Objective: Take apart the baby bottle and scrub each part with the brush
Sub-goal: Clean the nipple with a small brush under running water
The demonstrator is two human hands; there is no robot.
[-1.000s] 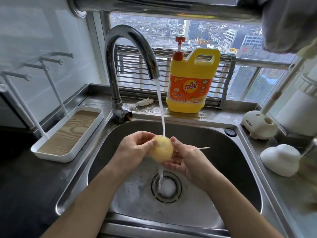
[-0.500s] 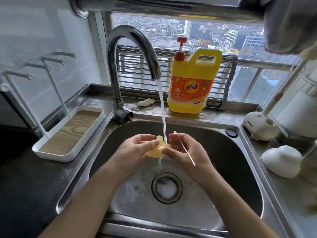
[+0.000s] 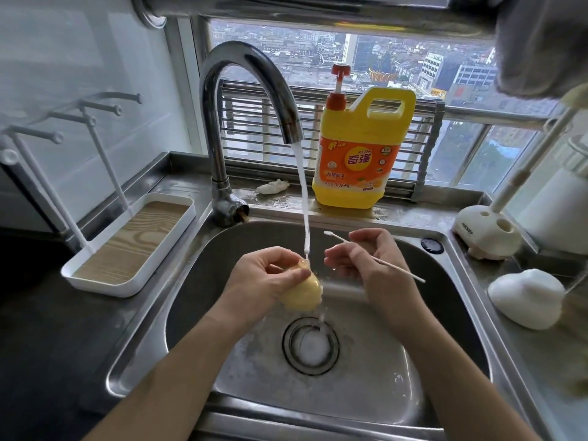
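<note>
Both hands are working over the sink (image 3: 445,313): the left hand (image 3: 264,278) is pinching the wet yellow nipple (image 3: 302,292) under the stream, the right hand (image 3: 369,259) is loosely holding the thin brush (image 3: 397,267), so either one is risking slipping toward the drain (image 3: 310,345).

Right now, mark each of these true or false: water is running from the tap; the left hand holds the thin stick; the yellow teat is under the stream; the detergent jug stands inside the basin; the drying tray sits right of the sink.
1. Water runs from the tap. True.
2. The left hand holds the thin stick. False: the right hand holds it.
3. The yellow teat is under the stream. True: the left hand holds it there.
4. The detergent jug stands inside the basin. False: it stands on the ledge behind it.
5. The drying tray sits right of the sink. False: it sits left.
</note>
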